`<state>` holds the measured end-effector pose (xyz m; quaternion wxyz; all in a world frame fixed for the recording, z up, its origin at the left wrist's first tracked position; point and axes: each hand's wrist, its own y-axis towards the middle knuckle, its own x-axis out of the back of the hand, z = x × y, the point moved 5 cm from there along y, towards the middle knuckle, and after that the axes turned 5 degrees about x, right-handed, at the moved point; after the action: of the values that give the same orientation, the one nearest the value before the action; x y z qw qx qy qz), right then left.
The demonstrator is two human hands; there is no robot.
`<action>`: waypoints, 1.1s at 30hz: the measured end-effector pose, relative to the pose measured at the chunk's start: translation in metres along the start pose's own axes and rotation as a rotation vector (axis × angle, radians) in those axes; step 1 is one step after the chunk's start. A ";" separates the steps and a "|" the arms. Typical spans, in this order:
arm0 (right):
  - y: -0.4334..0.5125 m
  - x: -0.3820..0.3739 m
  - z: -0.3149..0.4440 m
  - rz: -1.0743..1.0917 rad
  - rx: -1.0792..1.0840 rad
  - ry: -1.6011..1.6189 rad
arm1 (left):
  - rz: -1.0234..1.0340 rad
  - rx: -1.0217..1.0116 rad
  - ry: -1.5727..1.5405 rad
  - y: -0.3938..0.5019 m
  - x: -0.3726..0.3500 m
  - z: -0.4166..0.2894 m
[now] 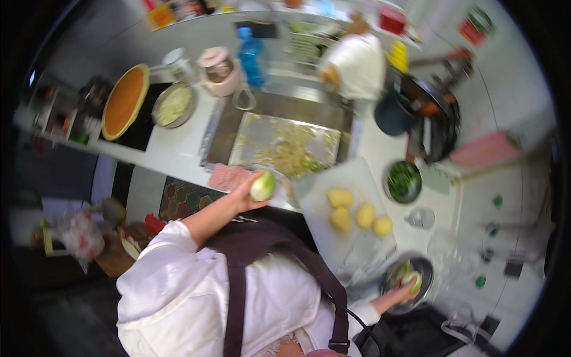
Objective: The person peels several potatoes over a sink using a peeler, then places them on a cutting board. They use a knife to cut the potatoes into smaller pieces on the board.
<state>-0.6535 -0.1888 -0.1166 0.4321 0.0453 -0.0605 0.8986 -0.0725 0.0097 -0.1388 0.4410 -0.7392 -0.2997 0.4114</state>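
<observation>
In my left hand (244, 196) is a pale green-and-white vegetable (262, 185), held up in front of my apron near the sink's front edge. My right hand (398, 293) reaches into a metal bowl (429, 285) at the lower right and grips another light green vegetable (413, 283). More greenish pieces lie in that bowl, blurred. Several peeled potatoes (341, 219) rest on a white cutting board (319, 214) between my hands. The board's upper left corner meets the sink (218, 143), where a metal tray (241, 134) carries scattered peelings (287, 154).
A pink cloth (226, 177) lies at the sink's front edge. Left of the sink stand a bowl of shredded vegetable (174, 106), a pink-lidded jar (217, 67) and a blue bottle (251, 58). Rightward are a bowl of chopped greens (403, 181), a dark bucket (392, 114) and knives.
</observation>
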 end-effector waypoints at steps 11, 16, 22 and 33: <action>-0.301 -0.189 0.027 0.869 -0.178 0.043 | -0.341 -0.828 0.099 -0.047 0.161 -0.155; -0.470 -0.258 0.047 1.279 -0.189 0.095 | -1.029 -1.143 0.505 -0.068 0.270 -0.265; -0.600 -0.291 0.038 1.595 0.062 -0.174 | -1.187 -0.988 0.939 -0.059 0.330 -0.357; -0.778 -0.404 0.018 1.847 0.738 -0.372 | -1.131 -1.231 0.778 -0.049 0.378 -0.287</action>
<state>0.2069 -0.0210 -0.0983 -0.4895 0.2508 0.1434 0.8228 0.3559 0.2199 -0.1465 0.1749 -0.6730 -0.6131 -0.3750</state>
